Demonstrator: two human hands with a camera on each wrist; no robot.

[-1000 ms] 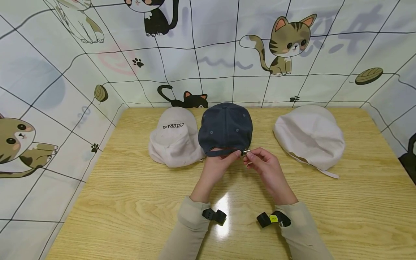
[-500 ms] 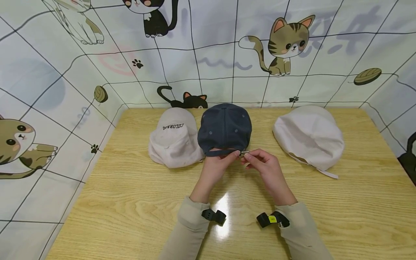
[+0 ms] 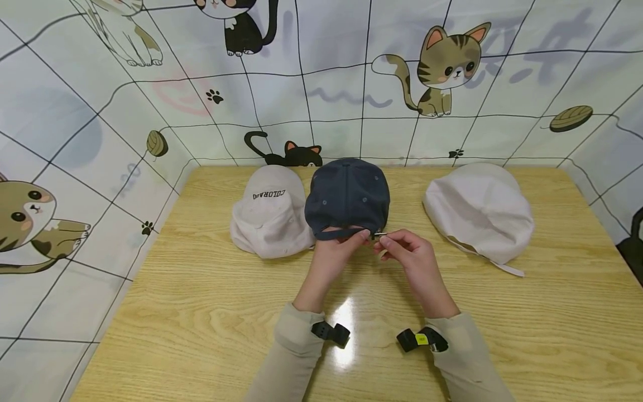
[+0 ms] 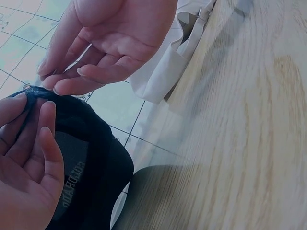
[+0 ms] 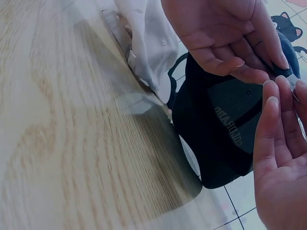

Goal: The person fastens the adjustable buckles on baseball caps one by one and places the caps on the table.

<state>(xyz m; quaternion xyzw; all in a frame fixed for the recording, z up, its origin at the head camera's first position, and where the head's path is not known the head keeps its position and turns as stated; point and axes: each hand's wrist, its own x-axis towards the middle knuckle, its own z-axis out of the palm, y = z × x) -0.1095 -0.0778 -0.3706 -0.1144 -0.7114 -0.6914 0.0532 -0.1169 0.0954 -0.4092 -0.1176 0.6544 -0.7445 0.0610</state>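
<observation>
A navy baseball cap (image 3: 346, 192) stands at the back middle of the table, its rear strap (image 3: 339, 234) facing me. My left hand (image 3: 329, 262) reaches under that strap and pinches its right end between thumb and fingers. Beside it my right hand (image 3: 417, 265) pinches a small metal buckle (image 3: 380, 234) at the strap's end. In the right wrist view the buckle (image 5: 293, 84) shows as a silver piece at the right fingertips. Pale lettering (image 4: 74, 184) is visible inside the dark cap in the left wrist view. The fingertips partly hide how strap and buckle join.
Left of the navy cap, close against it, lies a cream cap (image 3: 271, 218) with "COLORADO" on it. Another white cap (image 3: 479, 212) rests at the right, its strap (image 3: 509, 270) trailing on the wooden table (image 3: 201, 335). Cat-print cloth (image 3: 331, 100) hangs behind and at the sides.
Both hands keep their hold on the strap and buckle, with only slight shifts at the fingertips. The navy cap and the other caps stay in place.
</observation>
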